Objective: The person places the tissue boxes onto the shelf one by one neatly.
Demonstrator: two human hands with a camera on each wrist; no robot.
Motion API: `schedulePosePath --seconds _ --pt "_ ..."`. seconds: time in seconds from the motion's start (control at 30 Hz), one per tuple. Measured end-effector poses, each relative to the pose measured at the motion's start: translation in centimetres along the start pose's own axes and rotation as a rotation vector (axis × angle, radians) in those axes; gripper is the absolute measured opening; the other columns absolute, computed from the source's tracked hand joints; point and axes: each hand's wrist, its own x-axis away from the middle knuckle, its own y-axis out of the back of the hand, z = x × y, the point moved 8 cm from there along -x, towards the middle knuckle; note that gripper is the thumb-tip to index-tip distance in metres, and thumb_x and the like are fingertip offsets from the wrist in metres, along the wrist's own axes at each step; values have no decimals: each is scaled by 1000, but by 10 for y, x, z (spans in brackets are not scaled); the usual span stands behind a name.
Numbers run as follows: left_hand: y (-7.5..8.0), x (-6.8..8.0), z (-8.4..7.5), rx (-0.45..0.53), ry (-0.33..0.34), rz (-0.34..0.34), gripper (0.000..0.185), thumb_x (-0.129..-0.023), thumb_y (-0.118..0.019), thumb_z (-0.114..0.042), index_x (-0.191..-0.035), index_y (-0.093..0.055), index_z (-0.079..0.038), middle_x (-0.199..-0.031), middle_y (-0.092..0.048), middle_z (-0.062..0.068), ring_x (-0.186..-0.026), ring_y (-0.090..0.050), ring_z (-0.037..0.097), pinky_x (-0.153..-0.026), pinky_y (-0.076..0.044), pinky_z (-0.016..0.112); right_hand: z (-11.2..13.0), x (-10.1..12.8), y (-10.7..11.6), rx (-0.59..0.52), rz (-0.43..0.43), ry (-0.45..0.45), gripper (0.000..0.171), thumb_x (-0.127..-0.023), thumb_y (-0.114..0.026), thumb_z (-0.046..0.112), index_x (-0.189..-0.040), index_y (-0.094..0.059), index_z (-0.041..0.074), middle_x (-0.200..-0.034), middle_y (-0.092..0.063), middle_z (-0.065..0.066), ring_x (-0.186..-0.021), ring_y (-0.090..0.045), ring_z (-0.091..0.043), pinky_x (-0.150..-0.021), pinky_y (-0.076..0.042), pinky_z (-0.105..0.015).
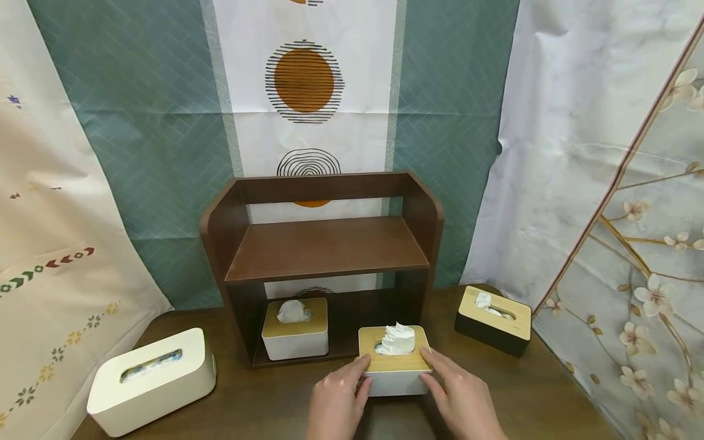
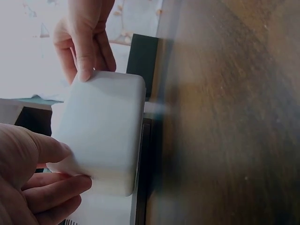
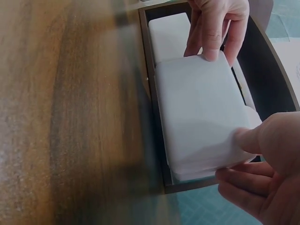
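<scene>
Both hands — left hand [image 1: 337, 397], right hand [image 1: 461, 397] — grip the white, bamboo-lidded rectangular tissue box [image 1: 393, 365] between them; dark wooden shelf [image 1: 324, 247] just beyond.

held box [image 1: 393, 366] before shelf [image 1: 324, 247] | second box [image 1: 295, 330] inside (left)

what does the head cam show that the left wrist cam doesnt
Only the head view shows the brown shelf whole, a second bamboo-lidded tissue box inside its lower bay, a black-based box to the right, an all-white box to the left, and the tissue tuft on the held box. Only the left wrist view shows the held box's plain white side wall close up. Both show the left hand and right hand gripping the white tissue box on the wooden table.
</scene>
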Motion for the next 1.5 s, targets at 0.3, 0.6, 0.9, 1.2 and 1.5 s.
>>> schedulePosePath --seconds 0.3,0.6,0.9,1.2,1.5 --pt "10 -11 3 -16 -7 -68 38 -90 -94 -12 -126 -82 -8 -120 -83 8 -101 -82 24 -80 -67 45 7 -19 3 -70 -39 28 53 -91 -93 15 -141 -77 12 -139 -75 -9 -117 -77 -34 -82 -64 -56" --pt "6 -22 15 -46 41 -66 42 -90 -95 -13 -129 -81 -8 -124 -81 10 -106 -81 26 -83 -66 46 4 -37 -9 -115 -1 2 51 -96 -89 17 -144 -75 12 -143 -73 -12 -123 -74 -39 -88 -61 -63" --pt "-5 -41 28 -27 27 -107 40 -93 -91 -8 -131 -81 -7 -126 -81 9 -105 -81 27 -75 -66 48 -6 -63 -26 -125 54 -28 49 -101 -84 20 -147 -73 11 -147 -69 -15 -127 -71 -41 -95 -58 -65" --pt "-16 -51 40 -3 54 -81 37 -97 -85 -6 -133 -78 -7 -127 -80 12 -103 -81 31 -73 -66 52 -8 -79 -39 -120 37 -12 47 -100 -84 19 -146 -74 12 -145 -71 -14 -123 -73 -41 -87 -60 -64" --pt "-21 -57 46 26 82 -74 40 -96 -83 -1 -134 -76 -6 -130 -78 15 -101 -81 34 -73 -65 55 -7 -90 -48 -107 67 -14 45 -103 -81 17 -146 -73 10 -144 -72 -14 -124 -73 -39 -89 -60 -62"
